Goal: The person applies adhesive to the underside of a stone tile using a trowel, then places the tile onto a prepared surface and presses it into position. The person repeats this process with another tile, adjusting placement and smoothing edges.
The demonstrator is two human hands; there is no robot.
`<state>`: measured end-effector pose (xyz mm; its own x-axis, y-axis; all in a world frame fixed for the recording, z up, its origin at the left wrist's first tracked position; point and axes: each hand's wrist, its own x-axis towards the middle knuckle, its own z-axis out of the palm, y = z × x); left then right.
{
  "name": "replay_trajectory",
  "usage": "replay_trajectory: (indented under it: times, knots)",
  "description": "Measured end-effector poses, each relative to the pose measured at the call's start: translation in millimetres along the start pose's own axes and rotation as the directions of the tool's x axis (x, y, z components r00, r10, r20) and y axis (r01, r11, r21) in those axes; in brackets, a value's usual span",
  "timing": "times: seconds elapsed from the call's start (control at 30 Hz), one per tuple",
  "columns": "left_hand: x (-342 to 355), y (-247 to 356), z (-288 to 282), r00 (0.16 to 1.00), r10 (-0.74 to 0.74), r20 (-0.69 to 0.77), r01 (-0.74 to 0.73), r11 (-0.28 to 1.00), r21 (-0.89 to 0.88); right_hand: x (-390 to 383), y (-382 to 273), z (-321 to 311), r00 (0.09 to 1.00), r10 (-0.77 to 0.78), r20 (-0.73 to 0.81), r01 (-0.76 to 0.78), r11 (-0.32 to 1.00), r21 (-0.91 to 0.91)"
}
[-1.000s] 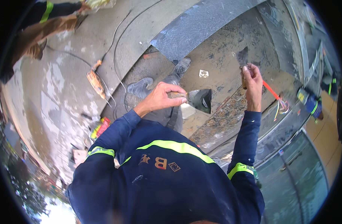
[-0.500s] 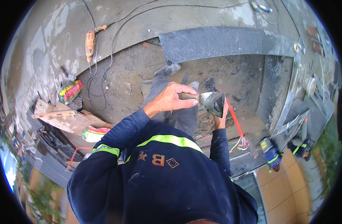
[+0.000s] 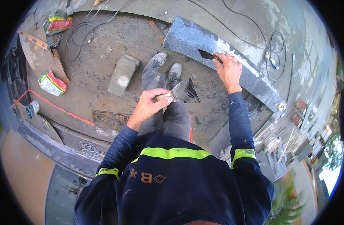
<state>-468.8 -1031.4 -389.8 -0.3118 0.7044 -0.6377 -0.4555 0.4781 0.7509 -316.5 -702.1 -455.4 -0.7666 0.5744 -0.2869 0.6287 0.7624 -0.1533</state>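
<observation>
My left hand (image 3: 151, 105) is closed round the handle of a wide putty knife (image 3: 179, 90), held in front of my legs. A lump of dark paste (image 3: 192, 92) sits on its blade. Farther out on the right, my right hand (image 3: 229, 71) grips a dark-bladed scraper (image 3: 206, 54). That blade is over the dark grey stone slab (image 3: 188, 39), close to its near edge; whether it touches the stone I cannot tell. Part of the scraper's handle is hidden by my fingers.
A concrete block (image 3: 124, 73) lies left of my boots (image 3: 175, 71). Farther left are a board (image 3: 42, 62) with an orange level (image 3: 33, 40) and a colourful bag (image 3: 53, 83). A red strap (image 3: 68, 113) crosses the ground. Coiled cable (image 3: 275, 56) lies beyond the slab.
My right hand has moved from behind the putty knife out to the slab on the right. My left hand has shifted left, still holding the putty knife. The whole view has turned.
</observation>
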Motion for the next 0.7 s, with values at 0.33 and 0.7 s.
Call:
replay_trajectory:
  times: [0.33, 0.7]
  knots:
    - [-1, -82, -36, 0.949, -0.045, -0.313, -0.036, 0.968, -0.249, 87, -67, 39, 0.894, -0.446, 0.049, 0.448, 0.879, -0.165]
    - [1, -139, -43, 0.901, -0.180, -0.396, -0.019, 0.893, -0.450, 145, -113, 71, 0.716, -0.673, 0.184, 0.697, 0.677, -0.235]
